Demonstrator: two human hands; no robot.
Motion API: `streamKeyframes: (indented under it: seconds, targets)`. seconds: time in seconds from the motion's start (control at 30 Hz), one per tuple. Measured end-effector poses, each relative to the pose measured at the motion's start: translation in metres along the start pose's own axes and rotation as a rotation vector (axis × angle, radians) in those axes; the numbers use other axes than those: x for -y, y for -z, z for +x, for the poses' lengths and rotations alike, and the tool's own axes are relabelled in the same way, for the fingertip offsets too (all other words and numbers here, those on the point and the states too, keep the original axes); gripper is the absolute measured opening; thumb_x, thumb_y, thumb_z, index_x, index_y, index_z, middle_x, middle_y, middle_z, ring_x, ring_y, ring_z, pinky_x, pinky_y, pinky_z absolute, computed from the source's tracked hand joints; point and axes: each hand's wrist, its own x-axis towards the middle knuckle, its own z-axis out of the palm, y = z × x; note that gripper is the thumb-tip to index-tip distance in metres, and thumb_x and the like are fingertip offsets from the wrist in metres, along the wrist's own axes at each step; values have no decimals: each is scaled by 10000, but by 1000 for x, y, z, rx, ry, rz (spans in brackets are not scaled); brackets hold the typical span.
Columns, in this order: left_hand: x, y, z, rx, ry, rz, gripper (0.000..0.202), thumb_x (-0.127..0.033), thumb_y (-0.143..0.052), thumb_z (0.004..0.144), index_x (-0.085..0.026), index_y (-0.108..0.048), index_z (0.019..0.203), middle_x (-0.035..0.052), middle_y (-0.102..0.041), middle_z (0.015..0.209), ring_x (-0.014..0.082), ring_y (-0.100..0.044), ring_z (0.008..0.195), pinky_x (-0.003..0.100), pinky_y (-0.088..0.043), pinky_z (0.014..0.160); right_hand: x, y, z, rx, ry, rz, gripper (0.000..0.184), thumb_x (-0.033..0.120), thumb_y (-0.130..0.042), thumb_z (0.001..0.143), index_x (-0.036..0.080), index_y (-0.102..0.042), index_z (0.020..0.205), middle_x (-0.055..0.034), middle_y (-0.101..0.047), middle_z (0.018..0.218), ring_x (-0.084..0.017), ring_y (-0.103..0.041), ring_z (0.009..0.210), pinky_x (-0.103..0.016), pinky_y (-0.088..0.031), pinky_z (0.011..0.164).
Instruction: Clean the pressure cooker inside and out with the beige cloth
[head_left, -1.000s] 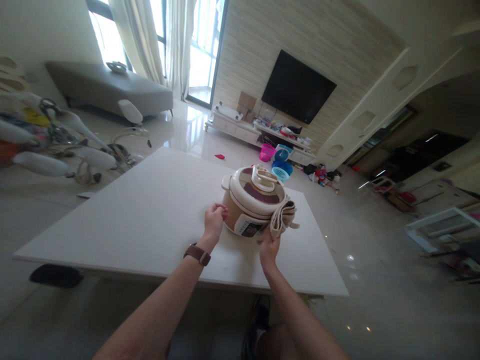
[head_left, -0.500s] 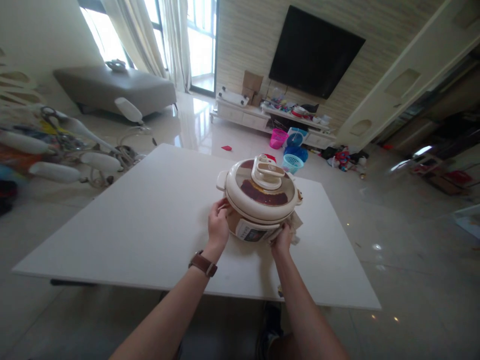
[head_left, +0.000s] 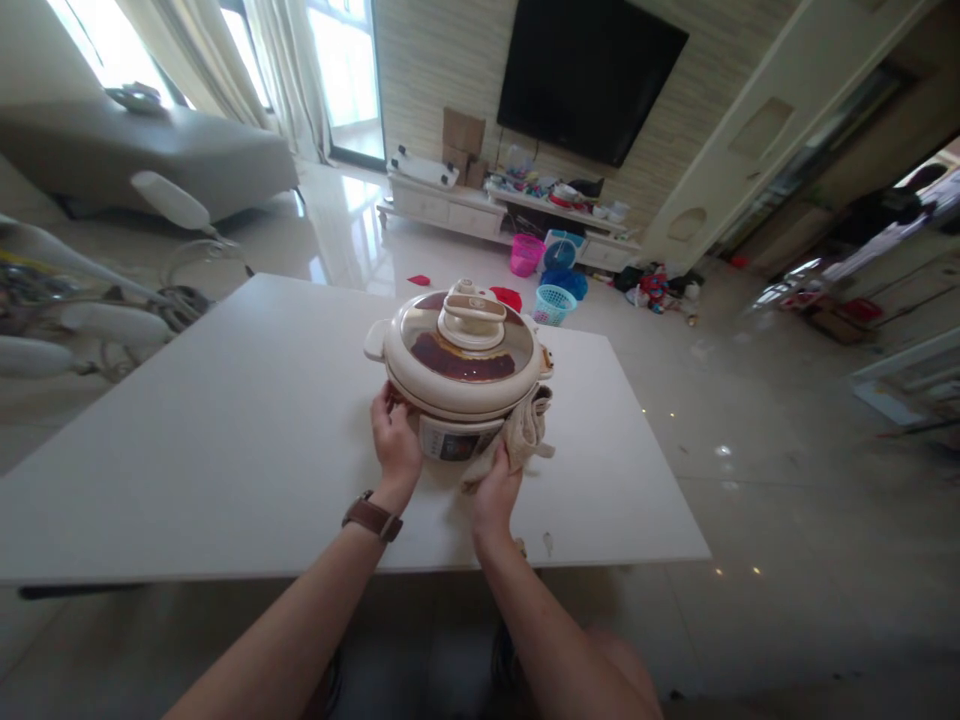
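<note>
A cream rice cooker (head_left: pixel 459 370) with a brown-patterned lid and a top handle stands on the white table (head_left: pixel 225 440). My left hand (head_left: pixel 395 440), with a brown watch at the wrist, presses against the cooker's left front side, fingers curled round the body. My right hand (head_left: pixel 496 487) grips a beige cloth (head_left: pixel 521 432) and holds it against the cooker's lower right front, beside the control panel.
The table's near edge runs just in front of me; small crumbs (head_left: pixel 547 542) lie by it. Beyond are a glossy tiled floor, a TV on the wall (head_left: pixel 585 70), a low cabinet with clutter, pink and blue baskets (head_left: pixel 551 300), a grey sofa (head_left: pixel 142 160) and white chairs at left.
The camera has tilted down and closer. My right hand with the cloth went from the cooker's right rim down to its lower front. My left hand stays on the cooker's left side.
</note>
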Motion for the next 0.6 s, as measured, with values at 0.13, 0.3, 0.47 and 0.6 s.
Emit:
streamKeyframes:
  seconds: [0.13,0.3,0.47,0.6]
  targets:
    - [-10,-2,-4,-2,25,-18,412,-216,-540,911,-185,-702,1289,120,-731,1306,204,-687,1177,297,-564,995,4,0,-1,12,-52,17,612,524,-596,905,133,-689,1368,-156,-687,1476,-285,-598,1419,-457,-405,1249]
    - [-8,-4,-4,-55,28,10,427,-190,-553,880,-180,-724,1271,122,-745,1303,208,-701,1168,305,-567,1001,5,1,7,-6,-55,9,605,526,-591,907,118,-701,1340,-170,-704,1445,-292,-619,1395,-452,-424,1229]
    - [-8,-4,-5,-59,34,2,427,-173,-568,866,-193,-734,1259,122,-750,1331,213,-705,1199,324,-568,1032,6,-5,6,-45,-81,17,614,523,-574,894,105,-705,1324,-168,-728,1402,-296,-644,1340,-440,-454,1195]
    - [-12,0,-2,-41,61,-47,405,-146,-582,842,-168,-740,1213,147,-763,1305,236,-721,1212,360,-583,1042,-1,-5,7,-70,-63,1,591,534,-579,900,127,-707,1309,-157,-736,1384,-296,-640,1335,-457,-454,1198]
